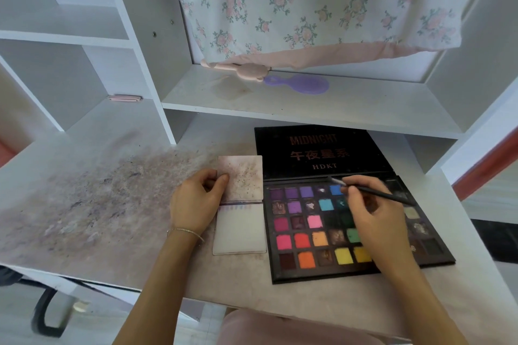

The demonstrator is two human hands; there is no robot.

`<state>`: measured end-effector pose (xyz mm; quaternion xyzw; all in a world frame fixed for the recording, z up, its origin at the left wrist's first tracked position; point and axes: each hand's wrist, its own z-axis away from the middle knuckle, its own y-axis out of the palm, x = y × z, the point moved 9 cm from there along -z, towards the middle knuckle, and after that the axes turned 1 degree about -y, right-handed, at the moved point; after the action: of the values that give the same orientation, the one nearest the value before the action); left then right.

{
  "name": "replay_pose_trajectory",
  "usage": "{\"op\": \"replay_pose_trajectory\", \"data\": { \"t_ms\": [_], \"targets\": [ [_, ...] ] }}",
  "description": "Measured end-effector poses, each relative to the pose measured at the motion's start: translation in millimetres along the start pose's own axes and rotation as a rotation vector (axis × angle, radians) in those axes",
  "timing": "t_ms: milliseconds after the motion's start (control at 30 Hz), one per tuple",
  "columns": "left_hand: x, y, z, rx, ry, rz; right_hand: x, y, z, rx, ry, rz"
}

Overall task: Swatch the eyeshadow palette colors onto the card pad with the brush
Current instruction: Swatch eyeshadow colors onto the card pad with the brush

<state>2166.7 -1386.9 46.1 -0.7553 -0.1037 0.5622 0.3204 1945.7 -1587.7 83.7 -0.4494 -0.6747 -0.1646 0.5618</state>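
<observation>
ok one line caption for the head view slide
Right hand loads brush over open palette; left hand steadies card pad.

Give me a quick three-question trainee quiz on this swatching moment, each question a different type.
1. True or false: the left hand holds the card pad's flipped-up cover.
2. Multiple choice: the tip of the brush in the right hand is nearest which pan of the eyeshadow palette? A) yellow B) blue, top row C) orange
3. Short answer: where on the open white page are the swatches?

Key: 1 true. 2 B. 3 In a faint row along the top edge, just below the fold.
</observation>
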Motion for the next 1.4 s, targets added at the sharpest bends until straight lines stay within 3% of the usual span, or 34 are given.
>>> {"op": "replay_pose_trajectory", "data": {
  "t_ms": [400,733,1000,1200,1400],
  "targets": [
    [-1.5,0.7,-1.3,-0.012,0.044,-0.018,-40.0,-87.9,-7.2,-0.330,0.099,0.223],
    [1.2,0.6,-2.1,-0.013,0.018,-0.013,-46.2,-84.2,-10.4,-0.275,0.130,0.405],
    [-0.7,-0.9,-1.2,-0.009,-0.006,-0.025,-46.4,-86.1,-9.2,-0.289,0.140,0.409],
    [-2.4,-0.8,-0.4,0.000,-0.004,-0.025,-38.5,-83.8,-6.4,-0.309,0.118,0.307],
    [-1.3,-0.5,-0.7,0.000,-0.006,-0.029,-21.2,-48.0,-1.3,-0.170,0.128,-0.057]
  ]
}}
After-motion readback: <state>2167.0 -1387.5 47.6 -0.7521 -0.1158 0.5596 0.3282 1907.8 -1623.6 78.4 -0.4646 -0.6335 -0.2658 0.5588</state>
